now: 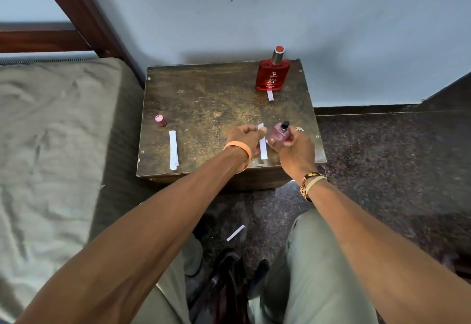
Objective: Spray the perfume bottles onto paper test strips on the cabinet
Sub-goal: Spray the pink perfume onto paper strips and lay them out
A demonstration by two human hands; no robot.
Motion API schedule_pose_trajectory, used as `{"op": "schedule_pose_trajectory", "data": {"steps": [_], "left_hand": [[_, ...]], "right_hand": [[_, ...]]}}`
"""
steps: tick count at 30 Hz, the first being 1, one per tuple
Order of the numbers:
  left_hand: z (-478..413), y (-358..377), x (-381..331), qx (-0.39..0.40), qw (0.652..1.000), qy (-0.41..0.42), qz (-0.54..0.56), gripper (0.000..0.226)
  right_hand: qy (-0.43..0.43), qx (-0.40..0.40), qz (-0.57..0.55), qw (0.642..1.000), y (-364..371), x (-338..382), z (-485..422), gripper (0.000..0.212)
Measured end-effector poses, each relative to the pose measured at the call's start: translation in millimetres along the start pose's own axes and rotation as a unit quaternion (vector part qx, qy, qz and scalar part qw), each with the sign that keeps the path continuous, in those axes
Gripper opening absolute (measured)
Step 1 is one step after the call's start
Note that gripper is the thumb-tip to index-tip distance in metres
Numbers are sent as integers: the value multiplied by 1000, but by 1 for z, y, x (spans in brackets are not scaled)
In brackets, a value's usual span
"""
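wall (pixel 254 5) pale blue | floor (pixel 382 158) dark speckled | bed (pixel 51 119) left

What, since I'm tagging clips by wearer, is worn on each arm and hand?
No sleeves show. The left hand has an orange rubber wristband. The right hand has a silver finger ring, plus a dark orange-patterned bracelet beside a cream band at its wrist.

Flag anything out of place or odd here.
One paper strip lies on the floor in front of the cabinet, between the person's legs, not on its top. A pink cap sits near the cabinet's left edge, off the pink bottle held by the right hand.
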State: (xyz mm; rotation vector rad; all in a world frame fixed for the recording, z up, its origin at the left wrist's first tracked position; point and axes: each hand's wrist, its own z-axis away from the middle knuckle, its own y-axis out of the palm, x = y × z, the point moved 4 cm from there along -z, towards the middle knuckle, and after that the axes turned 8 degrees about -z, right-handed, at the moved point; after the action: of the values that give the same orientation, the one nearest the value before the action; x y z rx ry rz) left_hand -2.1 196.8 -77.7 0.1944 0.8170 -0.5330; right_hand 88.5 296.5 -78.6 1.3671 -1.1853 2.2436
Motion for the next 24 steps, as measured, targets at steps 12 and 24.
{"op": "schedule_pose_trajectory", "data": {"steps": [12,24], "left_hand": [[66,-39,-63,93,994,36,35,12],[183,-82,-128,12,981,170,88,10]], "right_hand": [[-126,20,-213,969,-30,90,51,16],[-239,83,-314,915,-89,188,141,50]]}}
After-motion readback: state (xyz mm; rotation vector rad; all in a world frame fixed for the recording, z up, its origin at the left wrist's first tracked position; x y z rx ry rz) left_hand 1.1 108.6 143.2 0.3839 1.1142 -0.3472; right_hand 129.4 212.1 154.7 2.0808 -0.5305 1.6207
